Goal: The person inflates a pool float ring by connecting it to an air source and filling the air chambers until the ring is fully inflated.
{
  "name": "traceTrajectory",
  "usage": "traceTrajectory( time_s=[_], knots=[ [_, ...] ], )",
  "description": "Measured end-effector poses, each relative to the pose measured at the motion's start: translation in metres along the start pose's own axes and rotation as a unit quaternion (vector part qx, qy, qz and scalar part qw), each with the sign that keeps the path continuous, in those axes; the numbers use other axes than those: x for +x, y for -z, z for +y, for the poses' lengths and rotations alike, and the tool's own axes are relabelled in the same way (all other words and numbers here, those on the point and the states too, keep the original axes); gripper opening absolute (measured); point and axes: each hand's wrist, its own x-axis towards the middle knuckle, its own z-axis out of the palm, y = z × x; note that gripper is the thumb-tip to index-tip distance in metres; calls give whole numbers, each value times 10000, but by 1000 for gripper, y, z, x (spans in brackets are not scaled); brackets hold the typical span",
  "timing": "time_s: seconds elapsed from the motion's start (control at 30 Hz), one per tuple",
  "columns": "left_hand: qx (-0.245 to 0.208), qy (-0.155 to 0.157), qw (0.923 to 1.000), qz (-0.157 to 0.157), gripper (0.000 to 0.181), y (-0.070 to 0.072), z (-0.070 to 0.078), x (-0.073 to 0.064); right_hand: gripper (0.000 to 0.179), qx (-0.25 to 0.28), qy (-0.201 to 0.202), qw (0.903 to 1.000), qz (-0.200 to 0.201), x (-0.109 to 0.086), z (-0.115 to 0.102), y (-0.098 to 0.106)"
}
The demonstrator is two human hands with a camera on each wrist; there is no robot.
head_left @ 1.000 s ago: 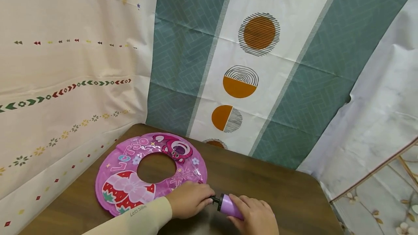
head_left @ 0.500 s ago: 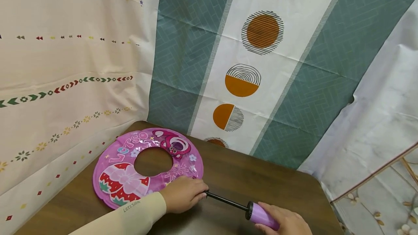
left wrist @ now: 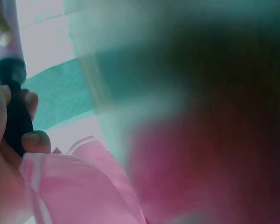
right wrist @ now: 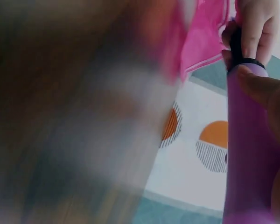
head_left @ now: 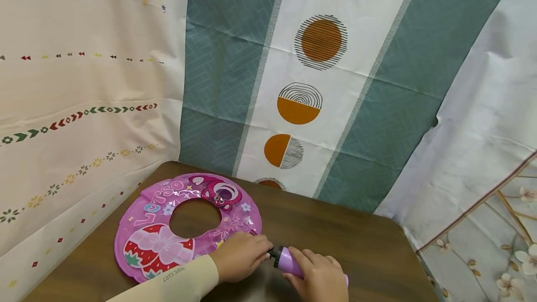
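Observation:
A pink inflatable swim ring [head_left: 155, 246] with strawberry and bear prints lies on the table. My left hand [head_left: 241, 256] lies over its near right edge, fingers curled round the black handle [left wrist: 17, 122] of a hand pump. In the left wrist view the handle's end meets the pink vinyl, and the fingers hide the joint. The purple pump barrel [head_left: 289, 261] is gripped by my right hand [head_left: 320, 276], its thumb along the side in the right wrist view. Barrel and handle sit close together, with only a short bit of black rod between them.
The brown wooden table [head_left: 356, 241] extends to the right of the ring. A green and white patterned cloth [head_left: 226, 69] hangs behind it. A cream cloth [head_left: 84, 153] borders the left side, and a marbled floral sheet [head_left: 482, 190] the right.
Half a second ago my right hand had drawn the barrel right, baring a long black rod. Now the barrel is back against the left hand, which keeps its grip at the ring.

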Motion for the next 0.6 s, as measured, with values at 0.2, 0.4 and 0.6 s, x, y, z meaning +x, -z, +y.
traceTrajectory(
  time_s=[0.2,0.4,0.6],
  knots=[
    [96,-83,9999,33,18,-6,-2,-6,66,250,-191,9989,-359,2,-10,-4],
    [-85,-251,9993,-258,23,-8,-1,-8,65,1053,-963,9635,-2265,-9,12,17],
    [-197,55,9989,-419,25,-5,-6,-14,68,1275,-1577,9222,-3293,-18,43,33]
  ],
)
